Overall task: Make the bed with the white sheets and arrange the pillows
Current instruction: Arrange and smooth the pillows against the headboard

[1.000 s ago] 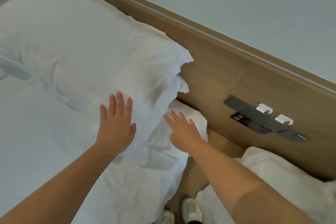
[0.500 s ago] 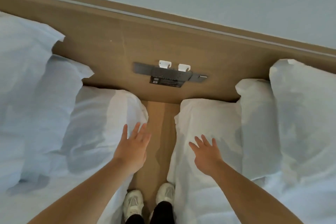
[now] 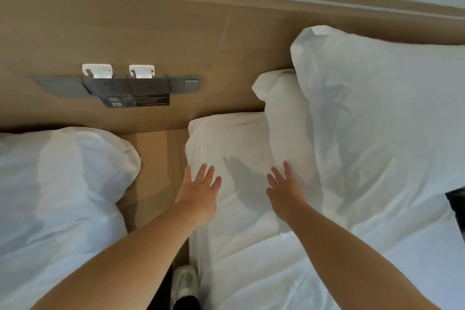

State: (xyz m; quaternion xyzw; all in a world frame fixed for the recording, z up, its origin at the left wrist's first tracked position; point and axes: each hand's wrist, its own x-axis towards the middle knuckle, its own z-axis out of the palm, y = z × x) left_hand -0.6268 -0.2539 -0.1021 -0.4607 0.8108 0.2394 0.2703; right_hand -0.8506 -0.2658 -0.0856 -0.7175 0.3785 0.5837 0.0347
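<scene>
Two beds with white sheets flank a narrow gap. On the right bed [image 3: 251,272], a large white pillow [image 3: 382,113] leans against the headboard, with a smaller pillow [image 3: 284,118] partly under its left edge. My left hand [image 3: 198,191] hovers flat over the right bed's near left corner, fingers spread and empty. My right hand [image 3: 285,191] is spread over the lower edge of the smaller pillow, holding nothing. The left bed's sheeted corner [image 3: 63,178] bulges at the left.
A wooden headboard [image 3: 176,40] runs along the wall, carrying a grey socket panel [image 3: 125,88] with two white clips. The wooden floor gap [image 3: 156,171] lies between the beds; my shoe [image 3: 185,284] stands in it. A dark object [image 3: 456,204] shows at the right edge.
My view has swung right, from the left bed's pillows to the right bed. Both hands have left the left bed and moved over the right bed's corner, still spread and empty.
</scene>
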